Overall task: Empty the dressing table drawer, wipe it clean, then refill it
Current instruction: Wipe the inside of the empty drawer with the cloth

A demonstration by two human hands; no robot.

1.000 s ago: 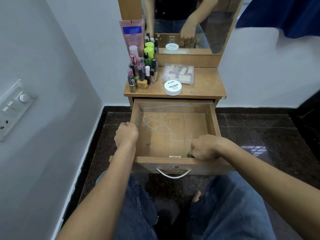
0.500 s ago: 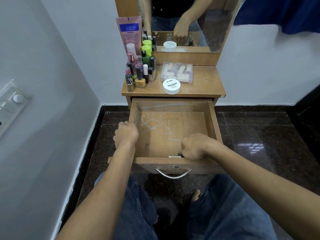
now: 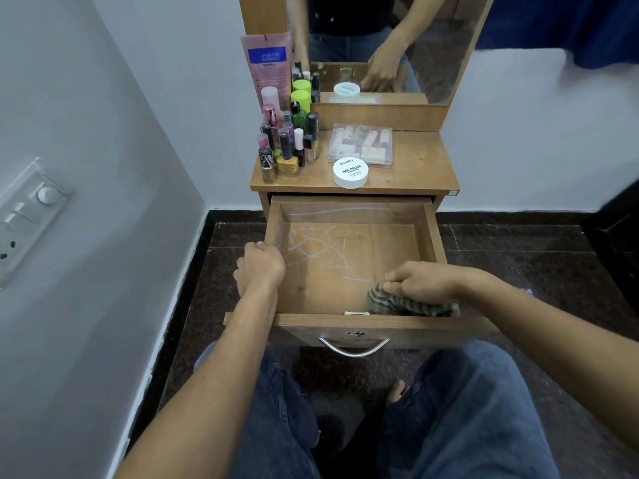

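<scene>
The wooden drawer (image 3: 428,236) is pulled out and holds no items; pale chalk-like scribbles mark its floor and back wall. My left hand (image 3: 261,266) grips the drawer's left wall from outside. My right hand (image 3: 423,283) presses a green striped cloth (image 3: 390,302) onto the drawer floor at the front right corner, fingers curled over it. On the tabletop (image 3: 415,171) stand several nail polish bottles (image 3: 287,146), a clear plastic box (image 3: 361,145) and a white round jar (image 3: 350,172).
A mirror (image 3: 380,46) rises behind the tabletop, with a pink packet (image 3: 268,63) leaning at its left. A wall with a switch plate (image 3: 27,216) is close on the left. My knees sit under the drawer handle (image 3: 352,349) on dark stone floor.
My right hand has slid along the drawer's front inside edge and lifted a little, so the striped cloth under it now shows. My left hand stays on the left wall.
</scene>
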